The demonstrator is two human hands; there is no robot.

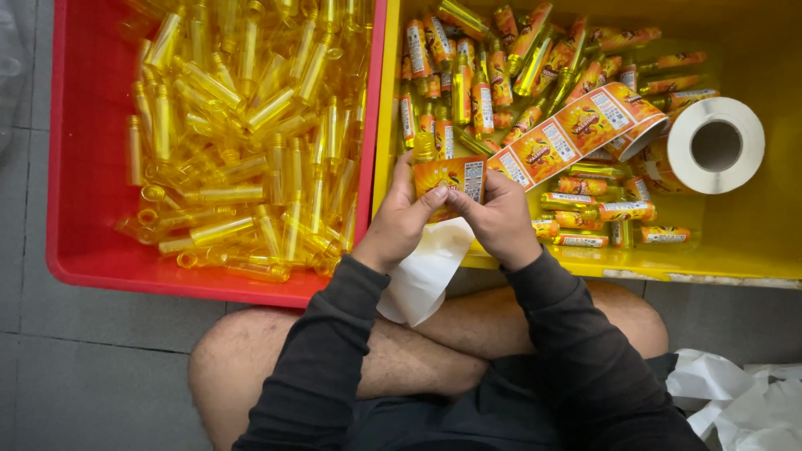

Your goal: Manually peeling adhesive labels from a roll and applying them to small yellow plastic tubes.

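Both hands grip one small yellow plastic bottle (428,159) over the near edge of the yellow plastic bin (752,242). The left hand (399,221) closes around its side, and the right hand (499,219) presses an orange printed label (451,177) onto it. The label strip (576,129) runs to a white roll (717,146). Unlabelled bottles fill the red plastic bin (75,209).

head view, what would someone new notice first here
First the two hands, left hand and right hand, pressing an orange label onto a yellow bottle at the centre. To the left, a red crate heaped with bare yellow bottles. To the right, a yellow crate holds labelled bottles and a label roll with its strip trailing toward the hands.
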